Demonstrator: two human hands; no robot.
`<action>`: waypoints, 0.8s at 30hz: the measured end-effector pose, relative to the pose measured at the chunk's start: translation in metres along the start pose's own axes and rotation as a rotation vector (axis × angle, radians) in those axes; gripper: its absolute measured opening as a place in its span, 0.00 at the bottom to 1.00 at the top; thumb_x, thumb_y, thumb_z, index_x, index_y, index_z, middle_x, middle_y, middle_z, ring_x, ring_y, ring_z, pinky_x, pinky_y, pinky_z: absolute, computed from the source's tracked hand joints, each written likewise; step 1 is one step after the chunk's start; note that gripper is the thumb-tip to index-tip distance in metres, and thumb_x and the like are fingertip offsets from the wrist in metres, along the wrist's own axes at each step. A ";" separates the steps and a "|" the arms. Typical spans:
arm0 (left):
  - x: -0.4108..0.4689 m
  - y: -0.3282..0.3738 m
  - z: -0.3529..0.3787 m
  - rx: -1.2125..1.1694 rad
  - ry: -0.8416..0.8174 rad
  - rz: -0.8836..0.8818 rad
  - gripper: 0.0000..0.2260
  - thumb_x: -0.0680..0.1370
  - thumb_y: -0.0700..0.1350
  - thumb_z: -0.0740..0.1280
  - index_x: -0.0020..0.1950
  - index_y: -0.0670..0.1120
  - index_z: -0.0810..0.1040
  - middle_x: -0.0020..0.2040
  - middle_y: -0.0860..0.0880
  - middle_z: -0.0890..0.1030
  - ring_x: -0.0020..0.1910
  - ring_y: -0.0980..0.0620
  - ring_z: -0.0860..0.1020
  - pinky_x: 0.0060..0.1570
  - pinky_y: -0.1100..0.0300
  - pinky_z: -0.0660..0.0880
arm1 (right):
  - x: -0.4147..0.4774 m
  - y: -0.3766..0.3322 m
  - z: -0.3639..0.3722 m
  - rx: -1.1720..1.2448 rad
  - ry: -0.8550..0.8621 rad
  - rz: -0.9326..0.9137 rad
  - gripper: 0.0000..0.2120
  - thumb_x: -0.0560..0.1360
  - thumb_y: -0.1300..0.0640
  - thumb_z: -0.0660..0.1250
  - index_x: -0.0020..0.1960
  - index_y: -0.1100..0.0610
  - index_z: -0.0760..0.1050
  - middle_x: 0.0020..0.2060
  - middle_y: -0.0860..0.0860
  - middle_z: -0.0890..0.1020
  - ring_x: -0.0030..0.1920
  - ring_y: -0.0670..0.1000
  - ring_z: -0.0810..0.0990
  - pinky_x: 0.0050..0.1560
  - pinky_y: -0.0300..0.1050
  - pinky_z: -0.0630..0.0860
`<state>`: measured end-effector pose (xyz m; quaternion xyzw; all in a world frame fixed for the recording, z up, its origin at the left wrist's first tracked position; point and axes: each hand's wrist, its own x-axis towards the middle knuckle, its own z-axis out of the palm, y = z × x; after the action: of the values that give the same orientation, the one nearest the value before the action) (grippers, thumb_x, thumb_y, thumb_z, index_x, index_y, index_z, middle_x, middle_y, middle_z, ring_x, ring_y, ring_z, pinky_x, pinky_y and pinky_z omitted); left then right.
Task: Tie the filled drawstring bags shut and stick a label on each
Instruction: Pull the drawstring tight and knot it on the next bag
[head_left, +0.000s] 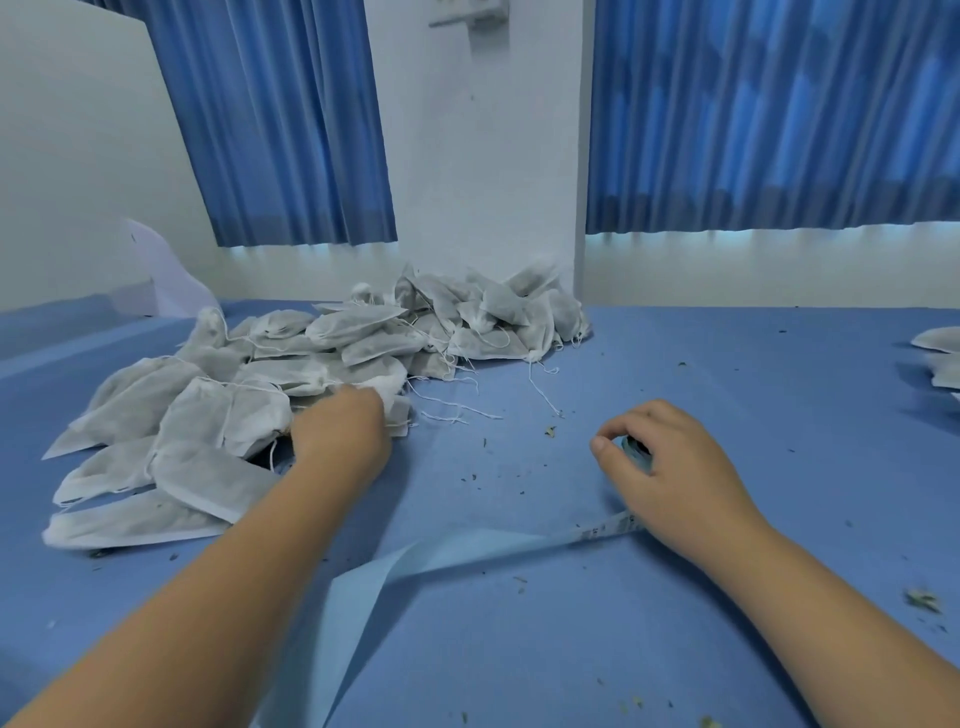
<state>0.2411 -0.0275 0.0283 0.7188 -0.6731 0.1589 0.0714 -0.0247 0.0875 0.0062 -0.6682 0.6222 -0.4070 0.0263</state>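
Item under inspection: the heap of filled drawstring bags (249, 374) is lying on the far left half of the blue desk (727, 389), with loose strings (452, 410) trailing off its right edge. Most of the near bags are lying with their long axes running from near-left to far-right.

The left hand (340, 421) is resting against the heap's near-right edge and touching the bags. Its grip is facing away, fingers hidden behind the knuckles; whether it is pinching a bag cannot be told.

The right hand (670, 467) is sitting well apart to the right, its grip curling round a small blue object (636, 451). A pale label strip (467, 551) is running from beneath it toward the near-left, between the forearms.

Judgement: the left hand is nearer and is placed to draw a bag rightward toward the labels.

Dried crumbs (922, 600) are littering the desk.
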 end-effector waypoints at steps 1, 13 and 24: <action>0.000 0.005 -0.005 -0.050 0.041 0.024 0.10 0.78 0.42 0.60 0.58 0.44 0.74 0.56 0.44 0.76 0.52 0.41 0.78 0.42 0.54 0.68 | 0.000 0.000 0.000 0.005 0.002 0.002 0.06 0.76 0.48 0.64 0.46 0.48 0.78 0.45 0.43 0.75 0.49 0.46 0.73 0.45 0.39 0.64; -0.049 0.097 -0.093 -1.316 0.206 0.143 0.05 0.74 0.42 0.64 0.37 0.49 0.75 0.30 0.57 0.75 0.29 0.58 0.70 0.29 0.65 0.65 | 0.000 -0.004 -0.018 0.536 0.249 0.214 0.06 0.76 0.55 0.68 0.48 0.43 0.76 0.47 0.40 0.80 0.45 0.34 0.78 0.45 0.27 0.72; -0.103 0.220 -0.089 -1.627 -0.278 0.153 0.06 0.76 0.46 0.62 0.39 0.50 0.74 0.34 0.56 0.76 0.31 0.58 0.72 0.31 0.64 0.67 | 0.002 0.017 -0.057 0.898 0.535 0.566 0.03 0.70 0.58 0.65 0.40 0.58 0.75 0.33 0.51 0.75 0.33 0.49 0.74 0.33 0.41 0.72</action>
<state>0.0071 0.0792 0.0541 0.4079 -0.6273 -0.4638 0.4742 -0.0720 0.1094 0.0360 -0.2738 0.5282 -0.7619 0.2561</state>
